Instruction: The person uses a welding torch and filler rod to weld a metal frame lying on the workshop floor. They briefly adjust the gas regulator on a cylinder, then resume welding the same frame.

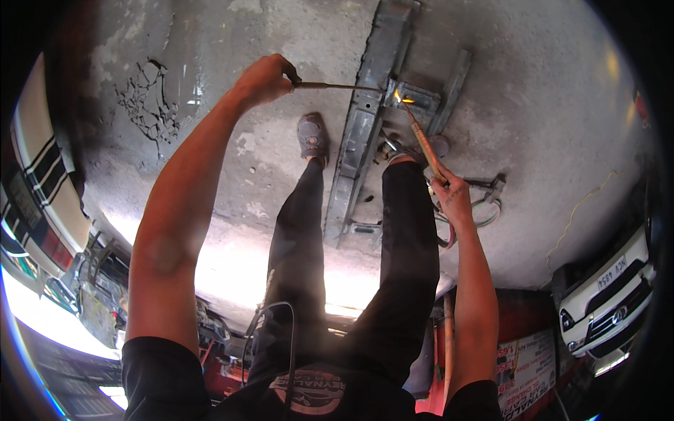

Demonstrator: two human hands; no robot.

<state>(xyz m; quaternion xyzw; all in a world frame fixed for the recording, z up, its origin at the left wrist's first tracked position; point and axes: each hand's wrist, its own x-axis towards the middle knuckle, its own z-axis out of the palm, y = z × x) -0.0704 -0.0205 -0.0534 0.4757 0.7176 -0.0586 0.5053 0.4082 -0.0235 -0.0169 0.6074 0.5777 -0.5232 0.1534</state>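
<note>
My left hand (265,81) is closed round one end of a slim dark metal rod (337,85). The rod's far tip meets a long grey steel beam (361,116) on the floor, by a short crosspiece (421,100). My right hand (453,198) grips a copper-coloured gas torch (424,145) that slants up and left. At the torch's tip a small yellow-orange flame (400,97) burns where the crosspiece joins the beam, close to the rod's tip. Glare hides the exact contact there.
Hoses (488,214) lie beside my right leg. My shoe (312,135) stands left of the beam. Black broken flakes (149,102) lie on the concrete floor. A thin yellow cord (577,207) runs towards a white vehicle (609,298) at right; another vehicle (50,175) stands at left.
</note>
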